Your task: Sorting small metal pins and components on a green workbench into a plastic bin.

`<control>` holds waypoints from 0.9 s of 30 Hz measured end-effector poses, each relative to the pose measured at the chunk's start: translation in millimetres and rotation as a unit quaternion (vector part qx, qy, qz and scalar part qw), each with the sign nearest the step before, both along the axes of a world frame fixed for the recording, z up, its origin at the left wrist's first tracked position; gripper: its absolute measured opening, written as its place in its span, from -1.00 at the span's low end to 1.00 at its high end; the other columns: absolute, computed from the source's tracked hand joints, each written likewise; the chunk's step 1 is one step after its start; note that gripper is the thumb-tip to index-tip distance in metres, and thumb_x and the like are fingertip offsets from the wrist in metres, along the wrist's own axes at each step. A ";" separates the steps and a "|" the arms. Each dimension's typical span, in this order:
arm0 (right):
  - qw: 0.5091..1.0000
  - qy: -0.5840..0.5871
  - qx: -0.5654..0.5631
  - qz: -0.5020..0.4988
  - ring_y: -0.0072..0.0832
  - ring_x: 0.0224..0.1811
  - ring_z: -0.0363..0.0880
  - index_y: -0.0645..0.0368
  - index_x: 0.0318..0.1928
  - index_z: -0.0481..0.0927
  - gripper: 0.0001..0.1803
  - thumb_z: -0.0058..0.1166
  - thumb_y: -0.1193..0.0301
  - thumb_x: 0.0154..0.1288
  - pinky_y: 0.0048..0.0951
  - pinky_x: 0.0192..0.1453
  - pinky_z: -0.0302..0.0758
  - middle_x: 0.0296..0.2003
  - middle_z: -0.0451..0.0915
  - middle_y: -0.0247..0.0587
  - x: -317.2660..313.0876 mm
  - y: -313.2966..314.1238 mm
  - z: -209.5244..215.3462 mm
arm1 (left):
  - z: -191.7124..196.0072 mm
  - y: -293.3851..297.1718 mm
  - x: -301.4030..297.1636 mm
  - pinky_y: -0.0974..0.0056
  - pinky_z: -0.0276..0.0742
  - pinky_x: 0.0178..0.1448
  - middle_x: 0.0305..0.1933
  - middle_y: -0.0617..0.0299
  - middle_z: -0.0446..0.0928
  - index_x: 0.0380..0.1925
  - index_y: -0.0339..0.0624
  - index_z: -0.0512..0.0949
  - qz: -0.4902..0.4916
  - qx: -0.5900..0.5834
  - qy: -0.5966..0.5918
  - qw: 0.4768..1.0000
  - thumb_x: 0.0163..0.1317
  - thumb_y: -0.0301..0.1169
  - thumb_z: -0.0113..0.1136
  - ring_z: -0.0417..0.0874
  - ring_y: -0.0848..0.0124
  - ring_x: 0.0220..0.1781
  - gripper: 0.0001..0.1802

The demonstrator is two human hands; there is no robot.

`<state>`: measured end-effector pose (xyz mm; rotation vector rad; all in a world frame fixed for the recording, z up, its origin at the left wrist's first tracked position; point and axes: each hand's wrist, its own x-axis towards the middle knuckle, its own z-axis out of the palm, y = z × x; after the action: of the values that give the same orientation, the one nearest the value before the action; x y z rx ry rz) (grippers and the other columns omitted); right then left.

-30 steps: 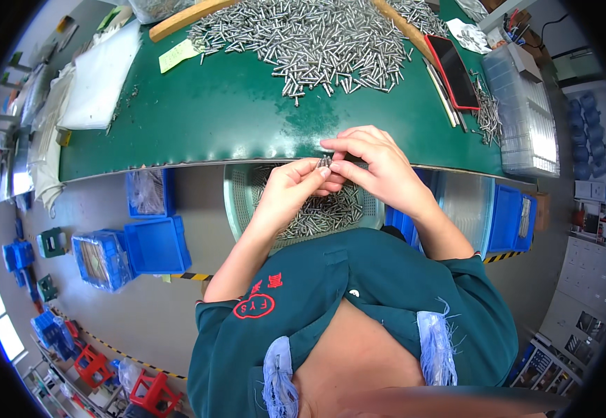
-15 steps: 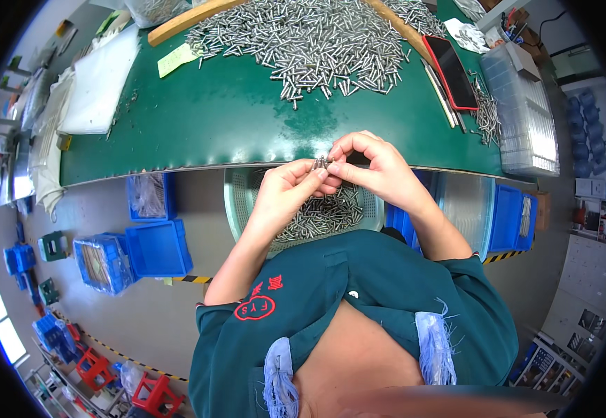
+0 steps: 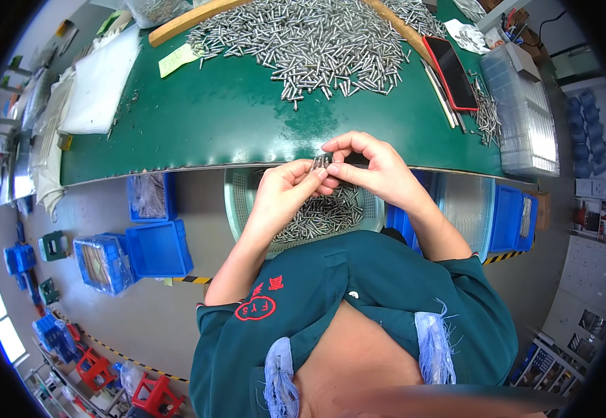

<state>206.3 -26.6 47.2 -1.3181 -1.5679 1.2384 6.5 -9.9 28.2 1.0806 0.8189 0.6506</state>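
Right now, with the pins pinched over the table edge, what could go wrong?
The small metal pins sit between the left hand and right hand past the green table edge; one slipping might miss the basin below. The pin pile lies loose, so a sleeve could scatter it.

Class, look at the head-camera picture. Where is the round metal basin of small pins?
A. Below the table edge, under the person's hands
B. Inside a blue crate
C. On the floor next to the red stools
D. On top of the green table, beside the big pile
A: the round metal basin sits below the edge of the green table, under the left hand and right hand, which pinch a few small pins.
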 end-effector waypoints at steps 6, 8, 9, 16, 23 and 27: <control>1.000 -0.012 0.010 -0.001 -0.47 -0.18 0.58 0.13 -0.06 0.67 -0.72 0.21 0.32 0.24 -0.43 -0.04 0.49 -0.28 0.66 -0.29 4.6 1.9 0.7 | 2.7 1.3 -0.1 0.40 0.59 -0.06 -0.27 0.14 0.67 -0.15 -0.42 0.60 0.005 -0.022 0.003 1.000 0.38 -0.43 0.10 0.67 0.51 -0.24 -0.77; 0.999 0.026 -0.001 -0.022 -0.61 -0.32 0.59 0.18 -0.08 0.66 -0.76 0.17 0.36 0.29 -0.54 -0.22 0.49 -0.34 0.66 -0.33 6.0 4.0 0.9 | 3.5 2.2 -1.0 0.40 0.58 -0.07 -0.28 0.16 0.68 -0.16 -0.41 0.61 0.006 -0.011 0.028 1.000 0.38 -0.42 0.11 0.67 0.52 -0.24 -0.76; 0.999 0.026 -0.001 -0.022 -0.61 -0.32 0.59 0.18 -0.08 0.66 -0.76 0.17 0.36 0.29 -0.54 -0.22 0.49 -0.34 0.66 -0.33 7.0 4.9 5.3 | 3.8 2.7 -1.2 0.40 0.58 -0.07 -0.28 0.16 0.68 -0.16 -0.41 0.61 0.006 -0.011 0.028 1.000 0.38 -0.42 0.11 0.67 0.52 -0.24 -0.76; 0.996 0.057 -0.070 -0.001 -0.77 -0.38 0.48 0.26 -0.04 0.62 -0.77 0.16 0.44 0.33 -0.66 -0.32 0.41 -0.31 0.61 -0.44 10.6 10.0 5.8 | 3.1 2.1 1.6 0.40 0.58 -0.13 -0.30 0.17 0.70 -0.16 -0.37 0.62 0.026 0.037 0.067 0.997 0.36 -0.39 0.13 0.68 0.54 -0.28 -0.76; 0.987 -0.148 0.055 0.040 -0.68 -0.42 0.53 0.18 -0.12 0.67 -0.80 0.20 0.43 0.25 -0.57 -0.33 0.44 -0.38 0.59 -0.37 -1.0 14.1 25.6 | 3.7 3.3 4.7 0.25 0.57 -0.28 -0.40 0.05 0.66 -0.15 -0.15 0.66 0.037 0.250 0.275 0.928 0.28 -0.25 0.22 0.71 0.23 -0.40 -0.74; 0.967 -0.224 0.118 0.037 -0.60 -0.43 0.56 0.17 -0.19 0.67 -0.83 0.22 0.40 0.23 -0.53 -0.33 0.47 -0.37 0.61 -0.30 -1.0 17.2 25.2 | 8.9 5.6 6.8 0.21 0.56 -0.28 -0.39 -0.01 0.64 -0.14 -0.14 0.65 0.032 0.267 0.285 0.920 0.27 -0.24 0.22 0.69 0.14 -0.38 -0.74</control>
<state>205.2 -9.4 72.5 -1.4563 -2.0249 0.7918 13.3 -4.3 37.1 1.7972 1.2184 0.6363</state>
